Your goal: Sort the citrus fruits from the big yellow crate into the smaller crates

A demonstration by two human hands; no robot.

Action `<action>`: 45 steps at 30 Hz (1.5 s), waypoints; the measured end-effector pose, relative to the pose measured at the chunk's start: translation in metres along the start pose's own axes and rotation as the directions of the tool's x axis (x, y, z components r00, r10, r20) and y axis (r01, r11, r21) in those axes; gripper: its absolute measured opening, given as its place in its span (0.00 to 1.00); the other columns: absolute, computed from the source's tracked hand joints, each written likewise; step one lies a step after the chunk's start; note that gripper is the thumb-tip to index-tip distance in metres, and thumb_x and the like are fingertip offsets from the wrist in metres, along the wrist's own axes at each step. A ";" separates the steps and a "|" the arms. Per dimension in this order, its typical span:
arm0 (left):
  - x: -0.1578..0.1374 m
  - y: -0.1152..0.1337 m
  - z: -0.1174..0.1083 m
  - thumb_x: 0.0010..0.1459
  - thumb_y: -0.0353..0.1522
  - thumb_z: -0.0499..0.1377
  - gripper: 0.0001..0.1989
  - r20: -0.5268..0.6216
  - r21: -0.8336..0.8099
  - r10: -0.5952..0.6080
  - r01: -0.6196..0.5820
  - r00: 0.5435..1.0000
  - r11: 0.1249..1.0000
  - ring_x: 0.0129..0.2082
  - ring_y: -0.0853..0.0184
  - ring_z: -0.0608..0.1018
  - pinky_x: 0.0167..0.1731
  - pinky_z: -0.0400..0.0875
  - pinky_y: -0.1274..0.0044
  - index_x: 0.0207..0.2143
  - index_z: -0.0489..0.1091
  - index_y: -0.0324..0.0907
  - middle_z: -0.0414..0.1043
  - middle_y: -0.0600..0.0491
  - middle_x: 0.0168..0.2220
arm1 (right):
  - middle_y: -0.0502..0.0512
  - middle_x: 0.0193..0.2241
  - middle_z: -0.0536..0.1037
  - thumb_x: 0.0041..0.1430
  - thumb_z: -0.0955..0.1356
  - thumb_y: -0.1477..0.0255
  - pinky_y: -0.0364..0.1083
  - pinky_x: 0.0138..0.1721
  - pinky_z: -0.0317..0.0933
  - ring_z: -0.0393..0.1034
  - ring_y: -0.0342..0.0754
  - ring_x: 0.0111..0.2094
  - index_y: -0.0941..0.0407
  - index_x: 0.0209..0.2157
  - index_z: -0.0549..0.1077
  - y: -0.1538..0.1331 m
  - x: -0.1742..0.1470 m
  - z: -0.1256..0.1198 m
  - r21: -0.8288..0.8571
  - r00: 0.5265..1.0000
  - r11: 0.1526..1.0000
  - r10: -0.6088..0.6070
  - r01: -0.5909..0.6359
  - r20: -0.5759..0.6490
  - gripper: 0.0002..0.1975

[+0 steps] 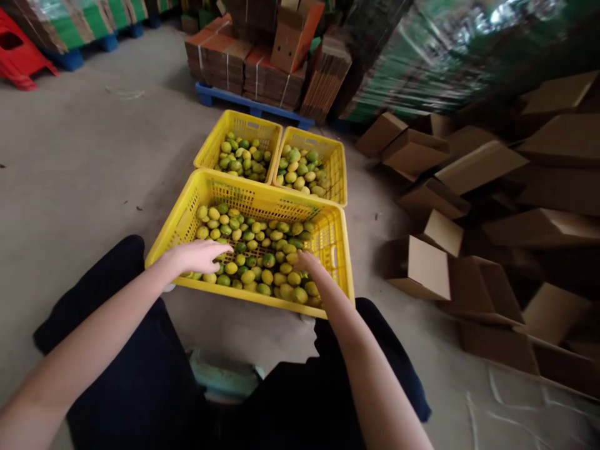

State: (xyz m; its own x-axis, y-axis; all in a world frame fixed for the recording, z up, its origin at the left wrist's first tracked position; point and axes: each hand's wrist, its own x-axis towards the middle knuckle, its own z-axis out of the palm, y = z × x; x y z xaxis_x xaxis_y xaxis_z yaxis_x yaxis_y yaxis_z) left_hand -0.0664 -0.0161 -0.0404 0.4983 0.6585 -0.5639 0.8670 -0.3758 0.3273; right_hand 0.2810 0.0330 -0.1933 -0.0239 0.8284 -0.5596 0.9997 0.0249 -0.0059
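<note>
Floor (117,125) runs under it all, and a heap of brown boxes (544,225), cut off by the view, hides its right side. One big yellow crate (344,262) sits in front, hiding the low parts of the back left crate (253,117) and back right crate (342,169). Toward its near left corner, the left hand (199,255) has its fingers apart. Near its right edge, the right hand (307,261) has hidden fingertips, so I cannot tell if it grips. Small green and yellow fruit (267,277) lies inside, partly covered by both hands.
</note>
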 end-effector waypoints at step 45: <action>0.004 -0.016 -0.006 0.51 0.30 0.64 0.27 -0.293 0.170 0.085 -0.035 0.952 0.985 0.46 0.52 0.78 0.47 0.70 0.65 0.55 0.66 0.39 0.73 0.42 0.49 | 0.68 0.54 0.74 0.51 0.71 0.82 0.62 0.64 0.45 0.61 0.62 0.60 0.58 0.52 0.72 -0.068 0.038 0.048 0.006 0.929 0.929 -0.370 0.370 -0.009 0.24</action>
State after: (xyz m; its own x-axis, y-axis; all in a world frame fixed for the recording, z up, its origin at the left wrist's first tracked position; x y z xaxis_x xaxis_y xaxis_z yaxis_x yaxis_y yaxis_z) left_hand -0.0780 -0.0033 -0.0435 0.5472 0.7860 -0.2875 0.8367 -0.5045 0.2132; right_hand 0.2128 0.0358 -0.2538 -0.3921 0.7653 -0.5105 0.9199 0.3261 -0.2177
